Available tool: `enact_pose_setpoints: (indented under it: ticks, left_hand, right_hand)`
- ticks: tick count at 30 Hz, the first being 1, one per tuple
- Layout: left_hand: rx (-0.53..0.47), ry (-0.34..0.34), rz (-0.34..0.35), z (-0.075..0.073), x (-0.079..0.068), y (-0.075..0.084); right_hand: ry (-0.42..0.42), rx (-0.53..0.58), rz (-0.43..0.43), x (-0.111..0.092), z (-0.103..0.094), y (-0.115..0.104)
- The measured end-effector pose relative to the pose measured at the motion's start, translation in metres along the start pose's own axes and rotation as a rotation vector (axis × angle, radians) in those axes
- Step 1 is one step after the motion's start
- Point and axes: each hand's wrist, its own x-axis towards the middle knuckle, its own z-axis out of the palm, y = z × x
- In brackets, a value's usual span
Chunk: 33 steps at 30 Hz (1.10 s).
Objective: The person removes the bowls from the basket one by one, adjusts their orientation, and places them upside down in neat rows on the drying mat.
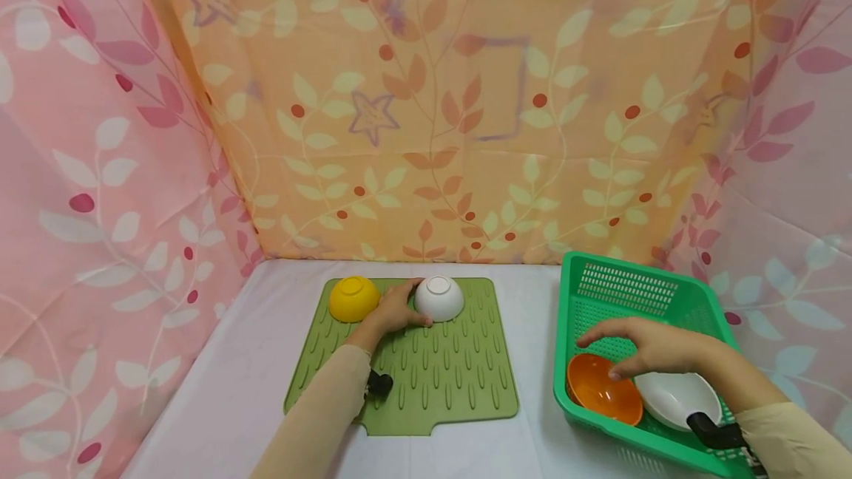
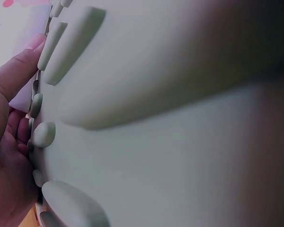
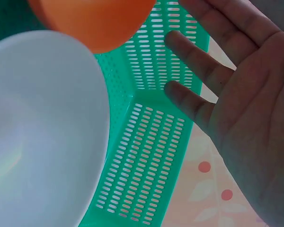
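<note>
On the green mat, a white bowl sits upside down. My left hand grips its left side, thumb in front and fingers behind. An upturned yellow bowl is just left of that hand. My right hand is over the green basket, its fingers spread and holding nothing. Beneath it, an orange bowl leans in the basket beside another white bowl. The right wrist view shows the fingers apart from both bowls.
A white cloth covers the table under the mat and basket. Patterned curtains stand at the back and both sides. The basket's raised rim surrounds the bowls at the right. Rows of raised ridges cover the mat.
</note>
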Motion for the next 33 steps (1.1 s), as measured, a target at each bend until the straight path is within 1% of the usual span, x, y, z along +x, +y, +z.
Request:
enact_pose_setpoints:
  ticks: [3, 5, 10, 12, 18, 24, 33]
  left_hand:
    - [-0.004, 0.002, 0.0, 0.0, 0.0, 0.0]
    - [-0.005, 0.002, -0.001, 0.0, 0.0, 0.001]
    - [-0.008, 0.001, 0.007, -0.001, -0.001, 0.001]
    - [-0.004, -0.001, 0.01, -0.001, 0.0, 0.001]
    - [-0.001, -0.012, 0.0, -0.001, 0.001, 0.0]
    - [0.0, -0.007, -0.002, -0.001, 0.0, -0.001]
    - [0.0, -0.011, 0.0, -0.003, -0.002, 0.002]
  right_hand:
    - [-0.037, 0.023, 0.035, -0.002, 0.001, 0.001]
    - [-0.065, 0.063, 0.045, -0.004, 0.002, 0.003]
    - [-0.114, 0.171, 0.035, -0.008, 0.006, 0.01]
    - [-0.12, 0.188, 0.038, -0.009, 0.007, 0.011]
    - [-0.149, 0.178, 0.054, -0.011, 0.009, 0.013]
    - [-0.181, 0.159, 0.029, -0.01, 0.011, 0.018]
    - [-0.229, 0.148, 0.038, -0.007, 0.017, 0.021]
